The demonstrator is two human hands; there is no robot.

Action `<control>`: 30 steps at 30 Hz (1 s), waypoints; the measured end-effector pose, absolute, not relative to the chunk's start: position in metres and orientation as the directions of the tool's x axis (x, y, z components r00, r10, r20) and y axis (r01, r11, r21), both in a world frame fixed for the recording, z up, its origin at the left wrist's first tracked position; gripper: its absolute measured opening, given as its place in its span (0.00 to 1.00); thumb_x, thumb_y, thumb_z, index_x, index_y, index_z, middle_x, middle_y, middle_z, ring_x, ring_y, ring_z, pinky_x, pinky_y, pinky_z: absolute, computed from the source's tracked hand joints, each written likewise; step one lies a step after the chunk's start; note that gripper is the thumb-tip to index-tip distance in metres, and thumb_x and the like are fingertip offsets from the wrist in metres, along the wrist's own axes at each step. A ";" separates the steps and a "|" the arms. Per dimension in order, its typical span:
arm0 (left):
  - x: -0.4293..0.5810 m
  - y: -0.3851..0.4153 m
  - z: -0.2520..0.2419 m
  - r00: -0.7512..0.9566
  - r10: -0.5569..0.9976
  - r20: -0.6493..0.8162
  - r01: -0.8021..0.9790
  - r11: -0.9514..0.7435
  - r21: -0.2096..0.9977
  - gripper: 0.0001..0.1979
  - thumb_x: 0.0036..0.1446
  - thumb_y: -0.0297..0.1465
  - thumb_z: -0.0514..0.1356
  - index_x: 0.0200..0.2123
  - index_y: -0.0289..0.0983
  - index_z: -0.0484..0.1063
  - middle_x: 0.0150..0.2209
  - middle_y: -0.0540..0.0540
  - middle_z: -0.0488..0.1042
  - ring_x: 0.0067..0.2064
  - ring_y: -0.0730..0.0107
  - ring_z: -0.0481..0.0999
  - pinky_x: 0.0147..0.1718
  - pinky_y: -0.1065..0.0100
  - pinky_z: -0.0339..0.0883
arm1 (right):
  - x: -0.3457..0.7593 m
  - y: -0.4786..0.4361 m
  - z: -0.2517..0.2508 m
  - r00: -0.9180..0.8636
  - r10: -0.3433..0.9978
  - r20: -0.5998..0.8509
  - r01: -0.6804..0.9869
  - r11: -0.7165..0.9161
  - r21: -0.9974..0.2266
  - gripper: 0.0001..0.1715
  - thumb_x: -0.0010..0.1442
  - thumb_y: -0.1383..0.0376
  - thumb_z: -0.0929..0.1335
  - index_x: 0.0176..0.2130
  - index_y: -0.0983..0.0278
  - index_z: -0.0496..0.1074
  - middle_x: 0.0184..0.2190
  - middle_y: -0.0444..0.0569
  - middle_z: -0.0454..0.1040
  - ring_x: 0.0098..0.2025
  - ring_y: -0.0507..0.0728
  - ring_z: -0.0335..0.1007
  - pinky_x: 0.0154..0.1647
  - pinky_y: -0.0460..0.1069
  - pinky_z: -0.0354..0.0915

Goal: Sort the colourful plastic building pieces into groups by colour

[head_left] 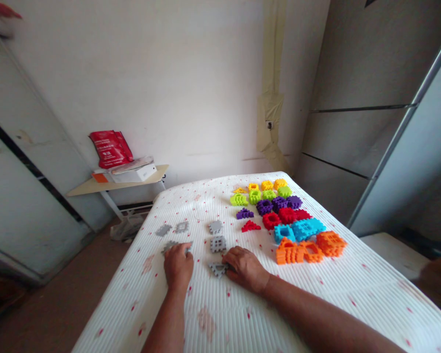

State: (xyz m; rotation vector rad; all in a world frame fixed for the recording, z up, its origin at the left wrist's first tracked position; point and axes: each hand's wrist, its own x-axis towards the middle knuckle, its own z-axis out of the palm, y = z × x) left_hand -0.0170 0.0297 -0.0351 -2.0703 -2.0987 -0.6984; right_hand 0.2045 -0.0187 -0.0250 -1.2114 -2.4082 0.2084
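Over some flat grey plastic building pieces (168,246) lies my left hand (179,267), its fingers curled at their edge and closed on one of them. My right hand (247,268) is closed at the right side of a grey triangular building piece (216,269), with its fingertips mostly hidden. Just beyond it stand a grey stack with a window grid (218,243) and a smaller grey stack (215,226). Two more flat grey pieces, one solid (163,230) and one with an open middle (182,227), lie past my left hand.
Rows of building pieces in orange (330,244), blue (308,228), red (271,220), purple (264,207), green (255,196) and yellow (267,185) fill the right side of the white covered table (220,318). A side table (84,188) holds a red bag (110,149) and white box (134,172).
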 end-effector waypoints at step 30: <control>-0.006 0.020 -0.019 -0.242 0.932 0.270 0.943 0.160 0.293 0.15 0.52 0.30 0.52 0.42 0.40 0.73 0.45 0.44 0.73 0.48 0.54 0.66 0.41 0.59 0.62 | 0.188 -0.024 -0.021 -0.480 0.843 0.243 0.817 0.530 -0.226 0.23 0.51 0.49 0.68 0.38 0.64 0.69 0.39 0.51 0.69 0.42 0.61 0.60 0.41 0.55 0.54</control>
